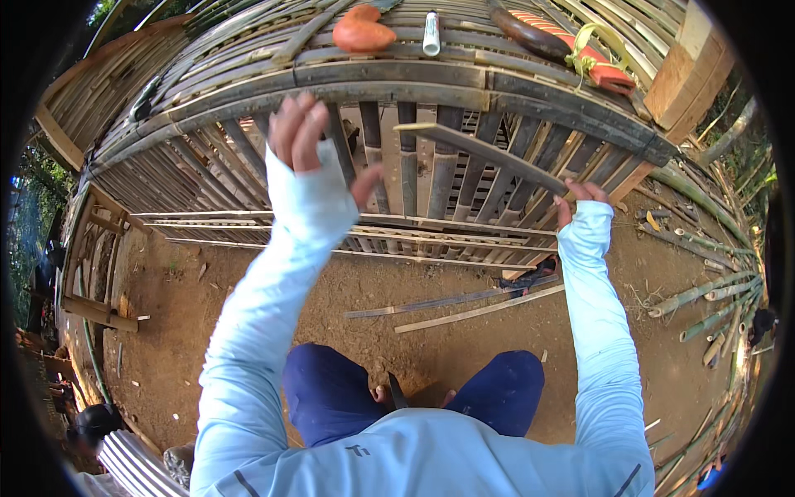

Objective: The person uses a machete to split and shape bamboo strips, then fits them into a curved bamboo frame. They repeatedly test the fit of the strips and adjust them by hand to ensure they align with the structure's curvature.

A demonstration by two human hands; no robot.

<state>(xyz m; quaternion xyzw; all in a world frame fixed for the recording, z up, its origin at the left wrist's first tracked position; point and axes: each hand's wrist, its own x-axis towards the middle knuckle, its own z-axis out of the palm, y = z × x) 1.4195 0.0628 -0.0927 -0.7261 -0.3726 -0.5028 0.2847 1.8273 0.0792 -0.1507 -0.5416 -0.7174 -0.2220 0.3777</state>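
My right hand (582, 203) is closed around the near end of a split bamboo strip (497, 155). The strip slants up and leftward from it, in front of a bamboo slat panel (407, 170). My left hand (313, 153) is raised before the panel's upper rail (373, 79), fingers curved and thumb held apart. It holds nothing, and a gap separates it from the strip's far tip. Both hands emerge from long light-blue sleeves that cover the palms in part.
Atop the bamboo platform lie a rounded orange-red object (364, 30), a white marker (431, 34) and a dark curved handle (530, 35) beside a red sheath (609, 77). Two strips (480, 309) rest on the dirt. Cut bamboo poles (704, 294) lie right; a striped-sleeved person (137, 460) is lower left.
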